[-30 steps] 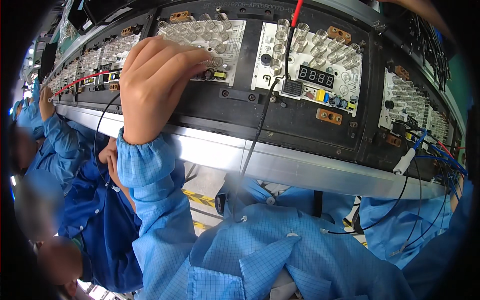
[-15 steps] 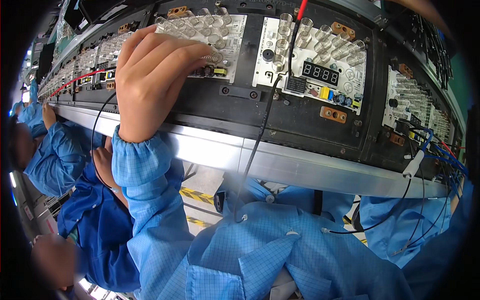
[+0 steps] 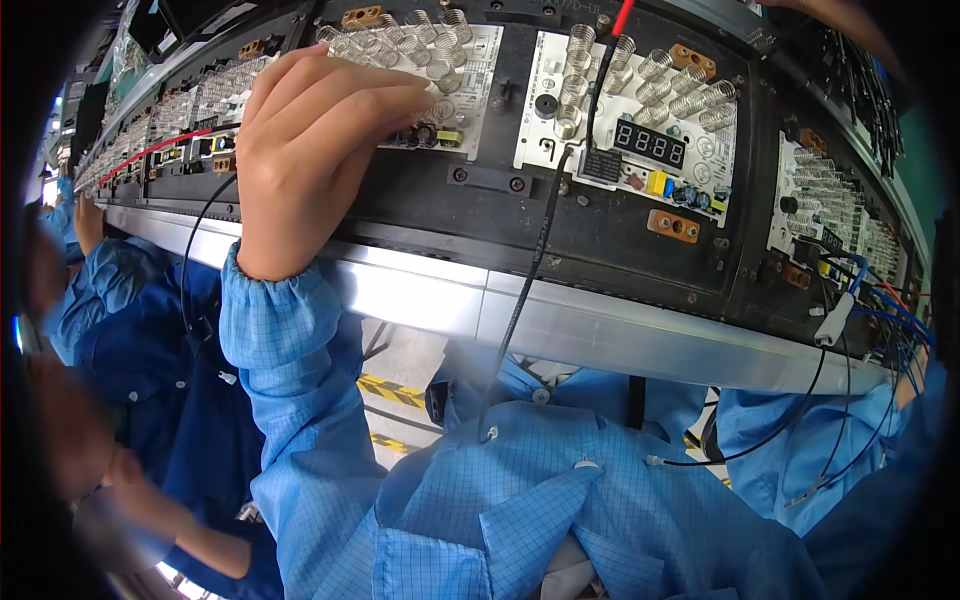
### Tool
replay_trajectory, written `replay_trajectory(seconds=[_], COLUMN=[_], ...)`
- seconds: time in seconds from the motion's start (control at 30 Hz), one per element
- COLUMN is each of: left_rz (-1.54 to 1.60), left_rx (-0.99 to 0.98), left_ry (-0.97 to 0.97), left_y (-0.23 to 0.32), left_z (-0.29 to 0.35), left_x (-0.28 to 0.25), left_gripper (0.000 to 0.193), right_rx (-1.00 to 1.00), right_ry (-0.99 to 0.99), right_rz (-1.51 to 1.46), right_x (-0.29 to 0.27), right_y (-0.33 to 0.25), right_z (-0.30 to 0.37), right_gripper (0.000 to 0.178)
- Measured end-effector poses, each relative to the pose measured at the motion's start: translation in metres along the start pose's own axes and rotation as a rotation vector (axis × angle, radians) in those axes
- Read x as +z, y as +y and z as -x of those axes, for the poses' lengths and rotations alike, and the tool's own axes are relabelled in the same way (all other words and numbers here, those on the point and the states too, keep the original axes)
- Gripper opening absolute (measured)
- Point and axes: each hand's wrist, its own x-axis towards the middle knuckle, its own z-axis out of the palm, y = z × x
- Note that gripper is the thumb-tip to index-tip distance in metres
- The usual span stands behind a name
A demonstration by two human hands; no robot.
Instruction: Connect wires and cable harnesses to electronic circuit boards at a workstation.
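My left hand reaches over a white circuit board that carries several upright coil springs. Its fingers are bent and drawn together at the board's lower springs, with the tips beside one spring. What the fingertips pinch, if anything, is hidden. To the right lies a second circuit board with springs, a dark four-digit display and a black buzzer. A black cable with a red end crosses above it. My right sleeve runs off at the right rim, and I cannot make out that hand.
Black fixtures hold the boards behind a silver rail. More boards stand right, near a white connector with blue and black wires. Co-workers in blue coats are at the left. Skin blurs at the top right edge, its owner unclear.
My left hand stays at the same board with nearly the same grip. The boards sit slightly farther right in the picture. At the left, a co-worker has shifted and an arm now shows low down.
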Motion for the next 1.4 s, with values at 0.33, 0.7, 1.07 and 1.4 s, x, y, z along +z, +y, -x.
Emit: replay_trajectory(seconds=[0.33, 0.7, 1.07, 1.4], left_rz=[-0.024, -0.038, 0.029, 0.05], left_rx=[-0.011, -0.047, -0.138, -0.123], left_ry=[-0.029, -0.046, -0.024, -0.056], left_y=[0.004, 0.011, 0.016, 0.016], left_z=[-0.001, -0.006, -0.007, -0.007], left_x=[0.0, 0.0, 0.005, 0.0], left_gripper=[0.016, 0.018, 0.017, 0.018], right_rx=[-0.026, -0.06, -0.076, -0.073], right_ry=[0.011, 0.024, 0.036, -0.011], right_rz=[-0.051, -0.113, -0.153, -0.14], right_x=[0.01, 0.024, 0.027, 0.015], right_y=[0.002, 0.005, 0.0, -0.004], right_z=[0.002, 0.002, 0.008, 0.017], right_gripper=[0.017, 0.019, 0.02, 0.021])
